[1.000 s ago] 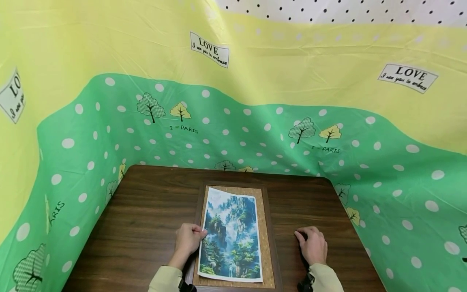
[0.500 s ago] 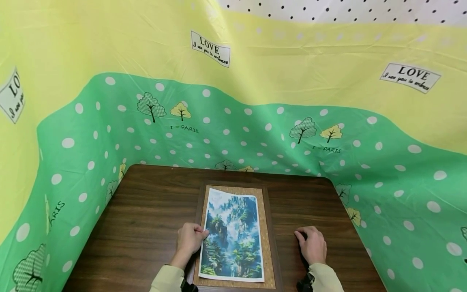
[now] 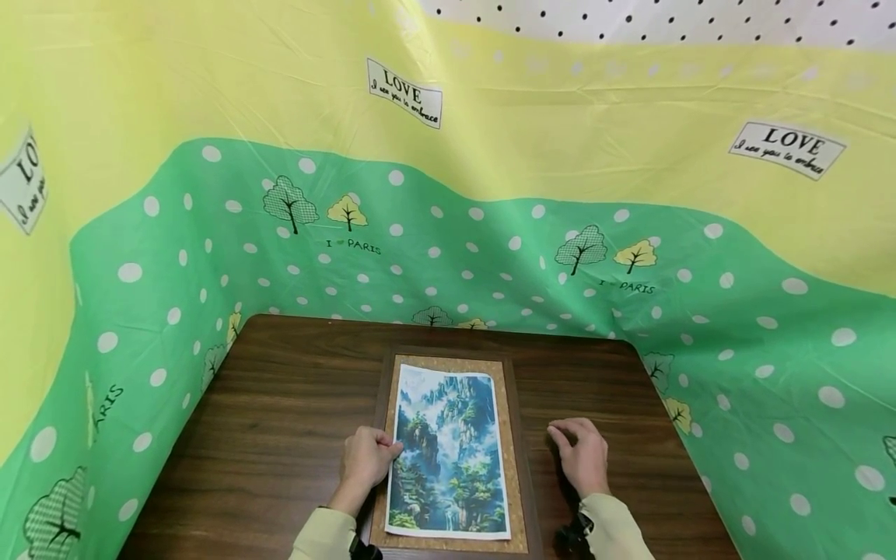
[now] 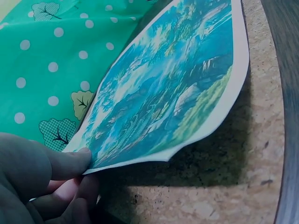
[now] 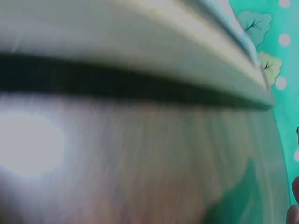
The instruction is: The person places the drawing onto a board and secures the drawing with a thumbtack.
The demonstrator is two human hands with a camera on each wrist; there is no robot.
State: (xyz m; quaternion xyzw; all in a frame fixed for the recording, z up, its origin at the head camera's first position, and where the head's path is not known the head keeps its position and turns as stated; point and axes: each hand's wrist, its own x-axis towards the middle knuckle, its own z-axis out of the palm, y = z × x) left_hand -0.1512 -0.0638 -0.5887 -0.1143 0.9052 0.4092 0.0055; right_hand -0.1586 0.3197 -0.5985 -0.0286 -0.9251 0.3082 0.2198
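A printed landscape picture point(image 3: 451, 455) of misty blue-green mountains, with a white border, lies over a cork board point(image 3: 516, 498) in a brown frame. My left hand point(image 3: 367, 459) pinches its left edge between thumb and fingers. In the left wrist view the gripped paper point(image 4: 154, 102) bows up off the cork point(image 4: 210, 198), casting a shadow beneath. To the right of the frame, my right hand point(image 3: 584, 455) hovers close over the table with loosely curled fingers and holds nothing. Only a bit of its fingertips point(image 5: 293, 214) shows at the edge of the right wrist view.
The dark wood-grain table point(image 3: 280, 404) has the framed board near its front middle. A green and yellow patterned curtain point(image 3: 455, 233) with white dots and trees hangs around the back and both sides.
My right hand has moved left and slightly away from me, toward the board. My left hand has shifted slightly right with the picture, which sits a little straighter over the cork.
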